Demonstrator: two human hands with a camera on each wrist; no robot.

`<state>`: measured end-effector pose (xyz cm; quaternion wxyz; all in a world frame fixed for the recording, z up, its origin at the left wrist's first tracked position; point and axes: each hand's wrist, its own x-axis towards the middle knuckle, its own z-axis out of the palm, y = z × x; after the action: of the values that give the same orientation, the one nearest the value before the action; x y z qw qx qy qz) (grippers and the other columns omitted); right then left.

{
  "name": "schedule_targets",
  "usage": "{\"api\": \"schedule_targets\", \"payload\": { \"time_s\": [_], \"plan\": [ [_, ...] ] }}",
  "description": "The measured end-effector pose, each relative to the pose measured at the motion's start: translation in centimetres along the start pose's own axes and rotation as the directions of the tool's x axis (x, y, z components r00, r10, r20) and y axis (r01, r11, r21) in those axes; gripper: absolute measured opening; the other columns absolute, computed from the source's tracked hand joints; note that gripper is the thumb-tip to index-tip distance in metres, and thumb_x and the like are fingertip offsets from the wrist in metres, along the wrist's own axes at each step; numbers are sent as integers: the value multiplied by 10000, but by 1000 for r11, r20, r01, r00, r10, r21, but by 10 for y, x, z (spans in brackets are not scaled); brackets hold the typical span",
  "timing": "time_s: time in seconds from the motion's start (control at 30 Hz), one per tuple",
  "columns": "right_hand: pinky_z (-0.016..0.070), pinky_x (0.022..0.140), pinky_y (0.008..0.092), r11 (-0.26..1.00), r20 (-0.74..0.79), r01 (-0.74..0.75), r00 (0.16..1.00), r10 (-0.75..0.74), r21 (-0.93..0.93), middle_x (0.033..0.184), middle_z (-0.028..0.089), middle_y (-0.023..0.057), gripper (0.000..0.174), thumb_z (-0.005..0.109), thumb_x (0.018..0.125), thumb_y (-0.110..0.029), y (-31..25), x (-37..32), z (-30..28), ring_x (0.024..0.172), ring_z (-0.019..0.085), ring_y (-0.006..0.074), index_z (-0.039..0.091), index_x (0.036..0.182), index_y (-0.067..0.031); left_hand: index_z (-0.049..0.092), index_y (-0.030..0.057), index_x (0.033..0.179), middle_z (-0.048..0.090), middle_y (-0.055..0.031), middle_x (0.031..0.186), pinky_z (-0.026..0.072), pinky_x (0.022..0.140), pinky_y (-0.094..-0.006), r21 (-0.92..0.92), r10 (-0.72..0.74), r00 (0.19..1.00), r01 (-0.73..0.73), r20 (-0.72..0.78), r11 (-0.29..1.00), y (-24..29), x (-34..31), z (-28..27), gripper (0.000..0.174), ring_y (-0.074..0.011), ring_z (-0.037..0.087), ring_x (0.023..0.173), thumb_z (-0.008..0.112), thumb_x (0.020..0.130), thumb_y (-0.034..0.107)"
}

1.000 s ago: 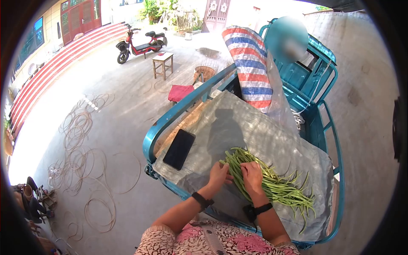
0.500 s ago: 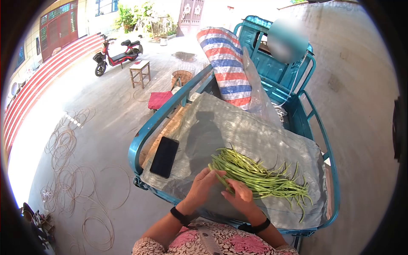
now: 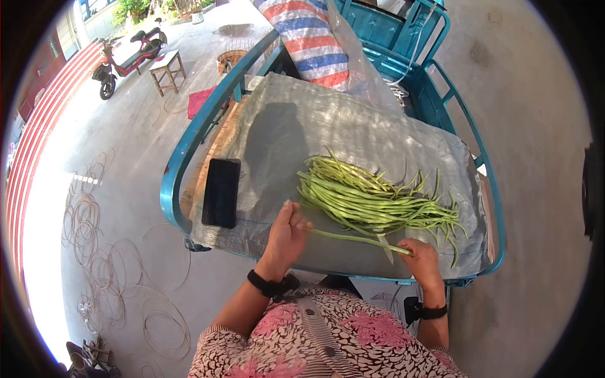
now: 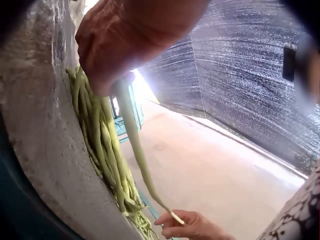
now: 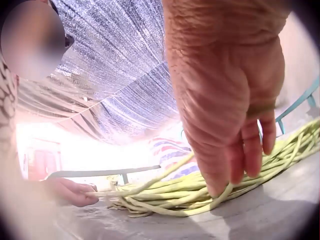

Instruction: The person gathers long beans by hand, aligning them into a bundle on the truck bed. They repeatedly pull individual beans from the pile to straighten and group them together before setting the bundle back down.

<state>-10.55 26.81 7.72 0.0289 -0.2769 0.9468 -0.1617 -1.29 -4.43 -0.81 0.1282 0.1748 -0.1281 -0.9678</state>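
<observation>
One long green bean (image 3: 359, 238) stretches between the two hands, in front of a bundle of long green beans (image 3: 378, 201) on a grey sheet (image 3: 353, 126). My left hand (image 3: 287, 236) pinches the bean's left end; my right hand (image 3: 421, 259) pinches its other end. In the left wrist view the bean (image 4: 137, 145) runs from my left hand (image 4: 132, 37) down to my right hand (image 4: 195, 228). The right wrist view has my right hand (image 5: 227, 90) large in front of the bundle (image 5: 170, 192), with my left hand (image 5: 75, 192) beyond.
A black phone (image 3: 220, 192) lies left on the sheet. Teal cart rails (image 3: 183, 157) bound both sides, and a striped cover (image 3: 309, 44) is behind. Wire coils (image 3: 88, 227), a stool (image 3: 165, 63) and a red scooter (image 3: 135, 58) stand or lie on the ground to the left.
The hands have moved from the bundle's left end towards my body and apart, the right hand going right. One bean now spans between them. The head view has tilted down.
</observation>
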Motion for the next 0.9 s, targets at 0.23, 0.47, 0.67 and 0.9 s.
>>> {"api": "schedule_targets", "payload": {
  "time_s": [0.23,0.47,0.67,0.9],
  "plan": [
    [480,871,396,997,-65,41,997,-36,69,1064,658,87,291,762,731,-106,-12,-2,-8,1042,597,309,698,1015,-107,522,107,1022,429,23,715,496,816,-368,-54,-7,981,-4,-194,999,-12,0,10,225,-129,476,679,458,1051,320],
    [459,895,392,956,-223,264,947,-231,131,1048,643,66,306,780,718,-87,-72,57,59,1033,580,277,700,1014,-91,534,73,1106,489,-3,768,502,777,-343,150,4,1000,-4,2,989,-15,9,-19,170,-156,510,710,510,1030,223],
    [449,847,385,948,-310,307,912,-268,86,970,610,43,273,788,672,-65,-90,85,87,953,567,263,676,920,-88,533,57,1163,615,-73,980,517,867,-370,208,52,999,-52,7,977,-19,4,-19,198,-224,620,946,506,1026,197],
    [490,759,374,874,-342,397,892,-296,281,889,622,48,232,772,690,-54,-86,79,86,861,597,266,657,889,-84,491,25,1276,593,-153,1262,459,1030,-424,219,97,995,-99,22,971,-22,-2,-6,333,-284,575,1195,439,1051,265]
  ]
}}
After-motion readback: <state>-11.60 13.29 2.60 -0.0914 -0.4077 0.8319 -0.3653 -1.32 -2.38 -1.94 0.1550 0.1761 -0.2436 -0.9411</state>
